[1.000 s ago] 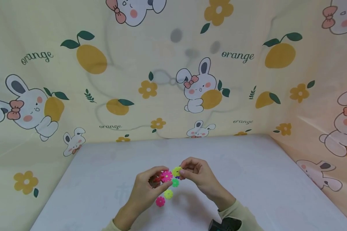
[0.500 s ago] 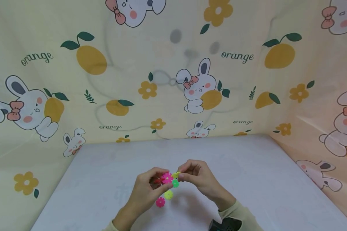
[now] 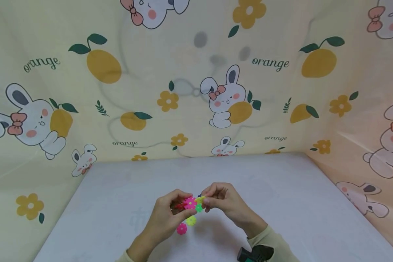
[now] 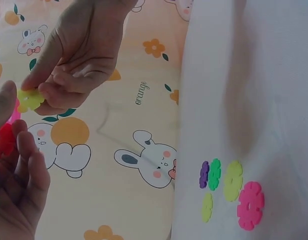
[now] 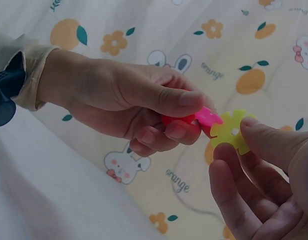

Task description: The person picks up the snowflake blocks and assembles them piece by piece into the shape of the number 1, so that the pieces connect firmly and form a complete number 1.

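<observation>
In the head view my left hand (image 3: 170, 211) holds a joined pair of notched plastic snowflake discs, a pink disc (image 3: 190, 203) and a red disc (image 5: 179, 119). A yellow disc (image 5: 231, 131) is pinched between thumb and fingers of my right hand (image 3: 227, 202). Its rim meets the pink disc's edge, slot to slot, in the right wrist view. Seen from the left wrist, the red disc (image 4: 5, 140) lies within the left fingers, which partly hide it. Both hands are raised above the white table.
Several loose discs lie on the white table (image 3: 265, 182) below the hands: a pink one (image 4: 251, 206), a green one (image 4: 214, 174), a purple one (image 4: 204, 174), a larger-looking yellow one (image 4: 233, 181) and another yellow one (image 4: 207, 207). A printed cloth (image 3: 144, 72) rises behind and at the sides.
The yellow disc has turned from facing the head camera to nearly edge-on and come against the pink disc. My right hand has lowered slightly; the left has barely moved.
</observation>
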`<state>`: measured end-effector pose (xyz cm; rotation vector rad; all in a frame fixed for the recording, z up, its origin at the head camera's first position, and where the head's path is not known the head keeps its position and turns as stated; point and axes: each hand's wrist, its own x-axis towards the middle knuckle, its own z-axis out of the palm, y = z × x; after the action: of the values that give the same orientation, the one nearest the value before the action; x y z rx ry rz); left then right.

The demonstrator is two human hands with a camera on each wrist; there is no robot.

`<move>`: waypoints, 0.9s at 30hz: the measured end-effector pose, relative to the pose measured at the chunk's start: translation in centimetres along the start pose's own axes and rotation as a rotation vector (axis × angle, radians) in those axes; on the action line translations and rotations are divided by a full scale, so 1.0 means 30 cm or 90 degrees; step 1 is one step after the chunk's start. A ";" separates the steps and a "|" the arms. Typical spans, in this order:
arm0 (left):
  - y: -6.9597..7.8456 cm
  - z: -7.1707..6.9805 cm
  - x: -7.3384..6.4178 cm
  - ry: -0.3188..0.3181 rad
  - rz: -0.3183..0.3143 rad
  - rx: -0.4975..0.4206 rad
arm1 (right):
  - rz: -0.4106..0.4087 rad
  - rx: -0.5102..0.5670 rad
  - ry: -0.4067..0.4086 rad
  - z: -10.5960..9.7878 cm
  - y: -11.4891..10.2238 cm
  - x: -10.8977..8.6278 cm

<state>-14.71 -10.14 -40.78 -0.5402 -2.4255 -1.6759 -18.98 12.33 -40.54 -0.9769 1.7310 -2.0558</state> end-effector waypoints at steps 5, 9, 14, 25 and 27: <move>0.000 -0.003 0.000 -0.008 -0.012 -0.007 | -0.001 0.010 -0.013 -0.001 0.004 0.002; -0.003 -0.006 -0.002 -0.014 0.000 -0.013 | 0.005 0.007 -0.017 -0.005 0.009 0.005; -0.007 -0.009 -0.001 -0.024 0.020 -0.014 | 0.021 -0.002 -0.009 -0.003 0.006 0.003; -0.009 -0.007 0.003 -0.042 0.006 -0.010 | -0.008 -0.002 -0.016 -0.003 0.006 -0.001; -0.006 -0.006 0.002 -0.046 -0.008 -0.027 | 0.003 0.004 -0.015 -0.001 0.008 -0.002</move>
<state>-14.86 -10.34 -40.86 -0.6043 -2.4525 -1.7463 -19.01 12.33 -40.78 -0.9907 1.7127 -2.0372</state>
